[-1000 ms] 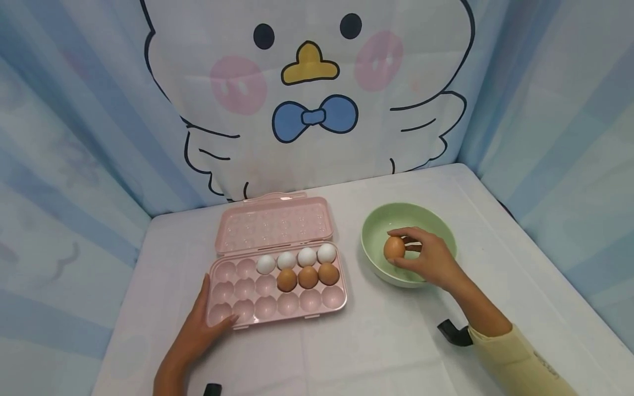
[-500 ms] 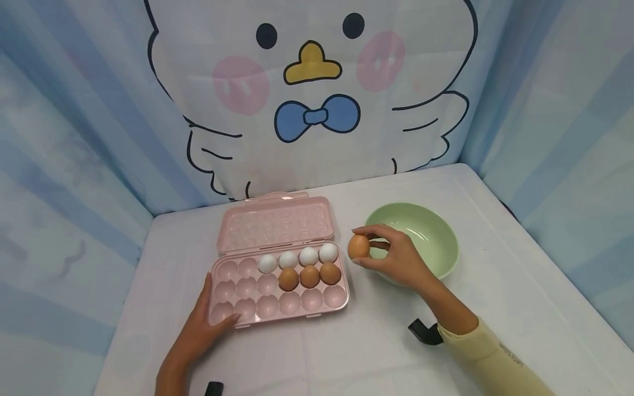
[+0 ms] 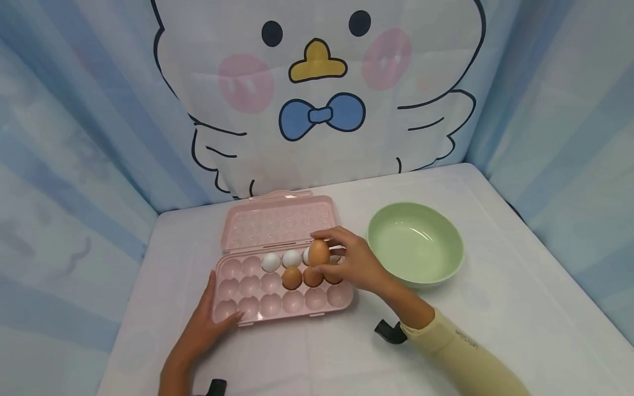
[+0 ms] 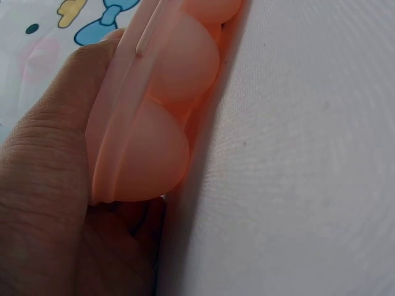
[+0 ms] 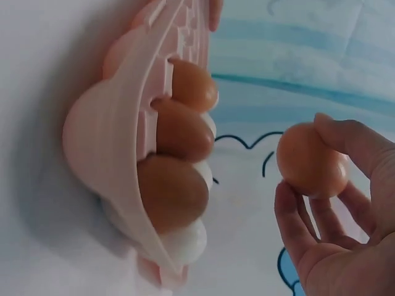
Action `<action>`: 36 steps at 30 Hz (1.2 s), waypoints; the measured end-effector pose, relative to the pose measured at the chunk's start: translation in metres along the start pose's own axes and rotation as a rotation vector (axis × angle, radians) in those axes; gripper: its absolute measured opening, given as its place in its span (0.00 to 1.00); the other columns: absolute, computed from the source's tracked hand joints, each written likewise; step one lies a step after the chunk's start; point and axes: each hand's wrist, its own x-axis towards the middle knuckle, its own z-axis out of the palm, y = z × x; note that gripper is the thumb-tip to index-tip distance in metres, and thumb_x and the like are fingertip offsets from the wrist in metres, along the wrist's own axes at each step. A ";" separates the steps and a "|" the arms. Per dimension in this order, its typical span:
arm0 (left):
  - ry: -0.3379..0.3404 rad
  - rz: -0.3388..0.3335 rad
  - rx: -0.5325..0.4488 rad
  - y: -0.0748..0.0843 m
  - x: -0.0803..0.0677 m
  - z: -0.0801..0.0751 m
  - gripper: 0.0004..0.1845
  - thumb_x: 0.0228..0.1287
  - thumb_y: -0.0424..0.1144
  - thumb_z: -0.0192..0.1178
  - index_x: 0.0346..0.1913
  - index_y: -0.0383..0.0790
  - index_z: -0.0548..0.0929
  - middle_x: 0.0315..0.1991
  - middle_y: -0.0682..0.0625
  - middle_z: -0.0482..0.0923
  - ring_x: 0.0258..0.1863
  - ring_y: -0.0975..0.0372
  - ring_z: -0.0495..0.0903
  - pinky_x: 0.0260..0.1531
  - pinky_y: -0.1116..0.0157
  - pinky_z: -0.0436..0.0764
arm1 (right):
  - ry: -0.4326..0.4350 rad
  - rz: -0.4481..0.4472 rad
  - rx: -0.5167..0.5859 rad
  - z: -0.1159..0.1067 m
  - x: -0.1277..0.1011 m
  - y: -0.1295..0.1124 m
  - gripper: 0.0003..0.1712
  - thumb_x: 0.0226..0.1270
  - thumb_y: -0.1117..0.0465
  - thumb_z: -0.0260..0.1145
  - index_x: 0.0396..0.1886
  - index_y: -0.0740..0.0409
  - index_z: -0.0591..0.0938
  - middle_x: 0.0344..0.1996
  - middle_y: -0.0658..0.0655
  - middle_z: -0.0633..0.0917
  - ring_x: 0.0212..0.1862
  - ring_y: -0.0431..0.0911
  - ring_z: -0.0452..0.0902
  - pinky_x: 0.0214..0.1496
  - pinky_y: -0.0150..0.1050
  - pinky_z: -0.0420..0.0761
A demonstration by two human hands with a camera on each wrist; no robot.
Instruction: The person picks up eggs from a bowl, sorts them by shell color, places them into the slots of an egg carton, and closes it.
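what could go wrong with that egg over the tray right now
1. The right hand holds the brown egg by fingertips alone above the tray; a slip would likely drop it onto the eggs already seated and crack shells.
2. The right-hand cells are nearly hidden by the hand in the head view, so the egg may be lowered onto a filled cell.
3. The left hand only steadies one corner; a hard push could shift the tray.

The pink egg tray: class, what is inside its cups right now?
In the pink egg tray, white eggs fill the back row and three brown eggs the middle; the right hand, holding another brown egg, covers some. Other visible cups are empty.
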 end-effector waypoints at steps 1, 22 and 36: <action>-0.002 -0.003 -0.001 0.000 0.000 0.000 0.70 0.54 0.63 0.74 0.84 0.56 0.31 0.84 0.43 0.37 0.81 0.42 0.40 0.72 0.35 0.47 | -0.009 0.009 0.008 0.003 0.002 0.000 0.36 0.54 0.71 0.82 0.65 0.59 0.81 0.59 0.61 0.81 0.56 0.49 0.82 0.58 0.40 0.83; -0.014 -0.027 -0.019 -0.002 0.000 -0.002 0.70 0.54 0.63 0.75 0.84 0.58 0.30 0.84 0.45 0.36 0.81 0.44 0.39 0.73 0.36 0.46 | -0.079 0.074 0.208 0.063 0.020 0.002 0.33 0.51 0.73 0.82 0.60 0.60 0.86 0.57 0.55 0.85 0.52 0.49 0.84 0.56 0.54 0.83; -0.023 -0.026 -0.031 -0.002 0.002 -0.001 0.70 0.55 0.63 0.75 0.84 0.58 0.30 0.85 0.46 0.35 0.82 0.45 0.38 0.74 0.38 0.46 | -0.073 0.029 -0.002 0.092 0.032 0.012 0.35 0.53 0.73 0.82 0.63 0.60 0.83 0.56 0.53 0.85 0.53 0.43 0.83 0.54 0.34 0.82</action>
